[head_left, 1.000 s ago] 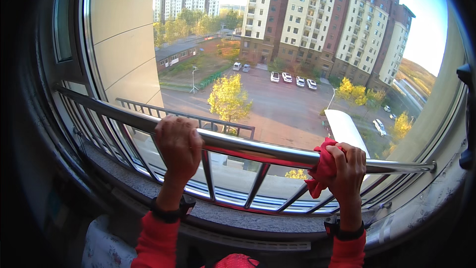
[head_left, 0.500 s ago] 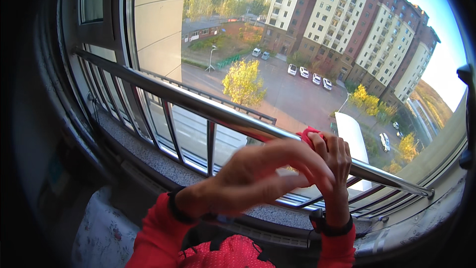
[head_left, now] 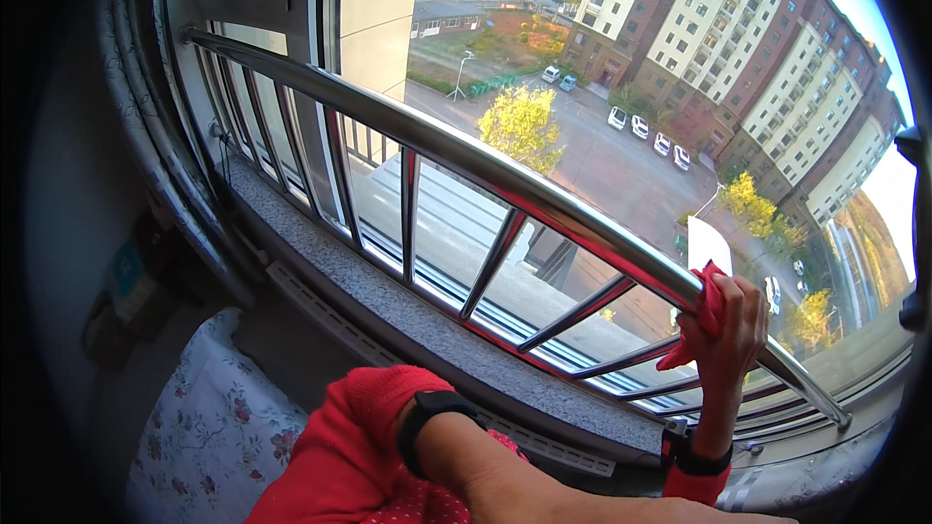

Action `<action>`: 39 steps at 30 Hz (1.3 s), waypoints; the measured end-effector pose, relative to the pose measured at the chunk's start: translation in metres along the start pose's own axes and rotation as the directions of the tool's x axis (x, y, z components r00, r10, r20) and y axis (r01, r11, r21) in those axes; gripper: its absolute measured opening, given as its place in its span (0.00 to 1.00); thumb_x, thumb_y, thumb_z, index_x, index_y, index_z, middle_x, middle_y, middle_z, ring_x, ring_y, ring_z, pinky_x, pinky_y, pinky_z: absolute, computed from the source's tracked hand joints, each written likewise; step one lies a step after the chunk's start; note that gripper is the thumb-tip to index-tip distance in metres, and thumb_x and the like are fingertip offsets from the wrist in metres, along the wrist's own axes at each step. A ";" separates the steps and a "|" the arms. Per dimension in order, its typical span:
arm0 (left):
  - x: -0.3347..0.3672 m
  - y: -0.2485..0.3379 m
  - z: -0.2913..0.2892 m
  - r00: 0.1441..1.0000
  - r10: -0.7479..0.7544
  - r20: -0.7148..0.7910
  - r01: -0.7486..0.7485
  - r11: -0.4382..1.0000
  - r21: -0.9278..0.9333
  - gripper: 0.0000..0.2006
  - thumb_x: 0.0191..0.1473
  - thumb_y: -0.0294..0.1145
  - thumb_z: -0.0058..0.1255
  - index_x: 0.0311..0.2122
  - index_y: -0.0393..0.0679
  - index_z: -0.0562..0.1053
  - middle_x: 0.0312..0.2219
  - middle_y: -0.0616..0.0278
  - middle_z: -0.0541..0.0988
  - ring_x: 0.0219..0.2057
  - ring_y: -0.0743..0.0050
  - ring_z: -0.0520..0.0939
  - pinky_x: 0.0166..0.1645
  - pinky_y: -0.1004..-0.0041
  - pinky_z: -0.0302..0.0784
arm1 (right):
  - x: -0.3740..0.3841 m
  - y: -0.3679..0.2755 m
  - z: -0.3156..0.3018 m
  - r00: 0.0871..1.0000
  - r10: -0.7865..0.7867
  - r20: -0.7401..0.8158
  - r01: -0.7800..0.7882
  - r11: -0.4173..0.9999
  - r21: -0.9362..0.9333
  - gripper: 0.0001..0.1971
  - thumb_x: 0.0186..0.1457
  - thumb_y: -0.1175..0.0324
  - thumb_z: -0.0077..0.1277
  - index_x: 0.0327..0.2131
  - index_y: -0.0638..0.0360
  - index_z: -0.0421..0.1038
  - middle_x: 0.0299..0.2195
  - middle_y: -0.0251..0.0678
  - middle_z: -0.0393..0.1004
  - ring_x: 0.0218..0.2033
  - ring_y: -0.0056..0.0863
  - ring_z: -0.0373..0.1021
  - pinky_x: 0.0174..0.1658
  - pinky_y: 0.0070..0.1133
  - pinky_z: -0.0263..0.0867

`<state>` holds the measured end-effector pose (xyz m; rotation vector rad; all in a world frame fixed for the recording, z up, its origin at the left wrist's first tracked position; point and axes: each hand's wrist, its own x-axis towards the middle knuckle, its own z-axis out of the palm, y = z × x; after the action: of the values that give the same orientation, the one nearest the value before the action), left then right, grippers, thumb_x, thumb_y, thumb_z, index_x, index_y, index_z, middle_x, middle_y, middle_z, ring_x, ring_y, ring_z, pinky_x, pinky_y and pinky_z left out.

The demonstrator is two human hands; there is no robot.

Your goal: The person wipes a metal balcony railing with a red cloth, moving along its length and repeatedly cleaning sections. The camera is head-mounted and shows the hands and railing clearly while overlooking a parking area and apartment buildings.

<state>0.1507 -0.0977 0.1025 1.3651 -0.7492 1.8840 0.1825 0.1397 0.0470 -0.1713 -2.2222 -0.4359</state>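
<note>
My right hand (head_left: 735,335) is wrapped round a red cloth (head_left: 712,306) and presses it against the shiny metal handrail (head_left: 544,196), towards the rail's right end. A corner of the cloth hangs below the rail. Low in the picture, my left hand (head_left: 592,505) lies across my front and points right, apart from the rail. Its fingers are cut off by the lower edge, so whether they are closed does not show. Both wrists wear black bands, and the sleeves are red.
Metal bars (head_left: 492,262) stand under the handrail, above a speckled stone sill (head_left: 388,299). A floral cloth (head_left: 209,427) drapes at lower left. Beyond the window, far below, are parked cars, a yellow tree (head_left: 521,128) and tall apartment blocks (head_left: 723,39).
My left hand has dropped from in front of the right hand to the lower edge. My right hand with the cloth is farther right along the rail, and the view has shifted.
</note>
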 end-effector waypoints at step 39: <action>-0.010 0.150 -0.165 0.986 -0.148 -0.072 -0.128 -0.965 0.230 0.12 0.54 0.31 0.47 0.22 0.40 0.74 0.19 0.59 0.74 0.24 0.61 0.75 0.37 0.62 0.65 | 0.059 -0.104 0.048 0.960 0.018 -0.280 -0.018 1.000 0.003 0.15 0.56 0.53 0.55 0.38 0.51 0.73 0.36 0.36 0.71 0.36 0.33 0.70 0.41 0.34 0.66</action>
<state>-0.0595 -0.0620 0.0376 -1.1296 -1.6772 -0.7727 0.0823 0.0596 0.0384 -0.1213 -1.9406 -0.4225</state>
